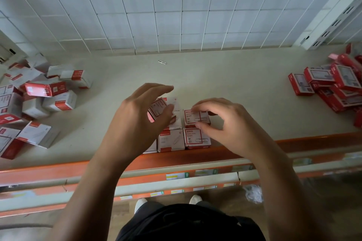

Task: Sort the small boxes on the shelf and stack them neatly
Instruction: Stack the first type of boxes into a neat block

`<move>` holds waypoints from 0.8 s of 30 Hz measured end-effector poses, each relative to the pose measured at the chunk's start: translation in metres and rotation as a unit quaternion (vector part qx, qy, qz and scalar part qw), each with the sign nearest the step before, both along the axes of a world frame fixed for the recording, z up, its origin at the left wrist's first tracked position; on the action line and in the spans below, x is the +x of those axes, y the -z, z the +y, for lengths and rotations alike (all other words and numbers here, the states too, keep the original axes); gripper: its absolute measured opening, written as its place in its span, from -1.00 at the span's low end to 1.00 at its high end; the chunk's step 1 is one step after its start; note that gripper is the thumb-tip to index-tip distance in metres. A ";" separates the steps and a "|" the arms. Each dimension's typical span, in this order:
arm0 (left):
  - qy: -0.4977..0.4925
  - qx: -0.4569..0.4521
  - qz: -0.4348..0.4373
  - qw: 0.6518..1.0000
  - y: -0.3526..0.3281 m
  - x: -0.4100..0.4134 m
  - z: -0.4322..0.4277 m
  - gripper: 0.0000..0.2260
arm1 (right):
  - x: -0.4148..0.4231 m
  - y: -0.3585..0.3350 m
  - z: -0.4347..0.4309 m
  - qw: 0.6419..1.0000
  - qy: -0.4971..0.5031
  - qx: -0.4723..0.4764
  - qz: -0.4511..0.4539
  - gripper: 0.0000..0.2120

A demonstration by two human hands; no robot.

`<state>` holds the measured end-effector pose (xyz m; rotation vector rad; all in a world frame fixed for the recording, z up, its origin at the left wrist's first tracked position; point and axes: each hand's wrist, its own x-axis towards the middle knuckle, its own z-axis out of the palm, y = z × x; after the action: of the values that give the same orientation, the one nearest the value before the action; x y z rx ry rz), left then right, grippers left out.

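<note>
Sorted cluster sits at the front middle of the shelf, against its orange lip.

Front row: white box with a red band, and the red-framed box just beside it on the right. Both lie label up with their sides touching. Another white box at the left end is mostly hidden by the left wrist.

Second row: rear box, same red-framed label, lined up directly behind the red-framed box. The right hand pinches it, fingertips on the far edge and thumb on the near edge.

To its left is the tilted box, askew over white boxes. The left hand arches over it. The thumb lies across the box's right edge and the fingers are spread above it, apart from it. The palm hides the near side, so I cannot tell whether the box is grasped.

Far left: left heap of white-and-red boxes, jumbled and well apart from the cluster.

Far right: right heap of red boxes, also jumbled.

A loose metal clip lies near the back, in front of the wire grid.
</note>
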<state>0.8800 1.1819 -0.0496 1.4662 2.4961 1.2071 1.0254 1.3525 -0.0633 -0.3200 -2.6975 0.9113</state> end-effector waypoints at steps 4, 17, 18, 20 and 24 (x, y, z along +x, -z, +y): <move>-0.001 0.002 -0.010 1.000 0.002 0.000 -0.006 -0.71 | -0.001 0.001 -0.003 0.999 -0.005 -0.025 -0.024 -0.72; -0.005 -0.075 0.019 0.997 0.012 -0.011 -0.022 -0.43 | -0.012 0.001 -0.015 0.999 0.033 -0.009 -0.018 -0.78; -0.009 -0.076 0.022 0.997 0.012 -0.011 -0.022 -0.42 | -0.014 0.001 -0.017 0.999 0.037 -0.007 -0.007 -0.77; -0.010 -0.063 0.013 0.998 0.013 -0.012 -0.021 -0.43 | -0.018 0.000 -0.021 0.999 0.036 -0.009 0.009 -0.76; 0.006 -0.039 0.010 0.999 0.011 -0.017 -0.022 -0.45 | -0.025 -0.005 -0.025 0.998 0.039 -0.022 0.043 -0.79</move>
<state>0.8633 1.1594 -0.0603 1.4792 2.5131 1.0852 1.0008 1.3276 -0.0578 -0.3819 -2.5708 0.9414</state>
